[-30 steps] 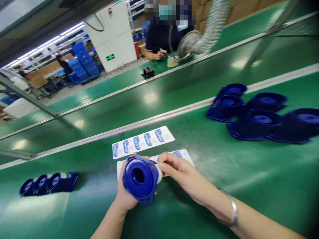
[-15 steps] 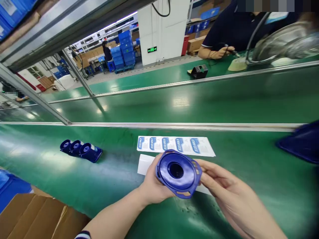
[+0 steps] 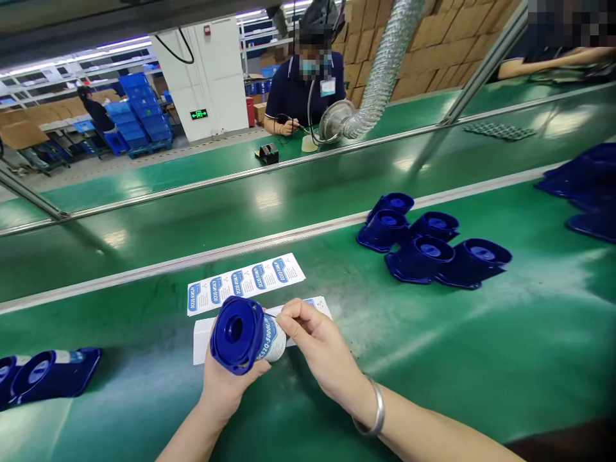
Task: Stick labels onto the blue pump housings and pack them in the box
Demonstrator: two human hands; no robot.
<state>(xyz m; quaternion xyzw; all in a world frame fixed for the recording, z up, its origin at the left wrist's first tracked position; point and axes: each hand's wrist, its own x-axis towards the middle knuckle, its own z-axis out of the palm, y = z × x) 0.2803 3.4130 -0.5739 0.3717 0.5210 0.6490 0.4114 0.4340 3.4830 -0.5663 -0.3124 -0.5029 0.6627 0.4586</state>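
My left hand [image 3: 221, 388] is wrapped round a dark blue plastic housing [image 3: 231, 337] with a lugged flange and a round hole in its end. The housing is tilted, its flange facing me. On its side sits a white and blue label [image 3: 272, 340]. My right hand [image 3: 320, 343] pinches at the upper edge of this label, thumb against forefinger; the exact contact is partly hidden by the fingers. Just behind my hands lies a sheet of labels [image 3: 246, 282]. A second white sheet [image 3: 201, 340] lies partly under the housing and hands.
Several blue housings [image 3: 418, 256] stand to the right, with more blue parts [image 3: 584, 173] at the far right. Labelled housings [image 3: 52, 375] stand at the left edge. Beyond the metal rail [image 3: 240, 176] a co-worker [image 3: 308, 83] sits beside a flexible duct [image 3: 385, 70].
The view has swung right, bringing the standing housings and co-worker into sight. In my left hand the housing has turned, showing its label. My right fingers now pinch at the label's edge.
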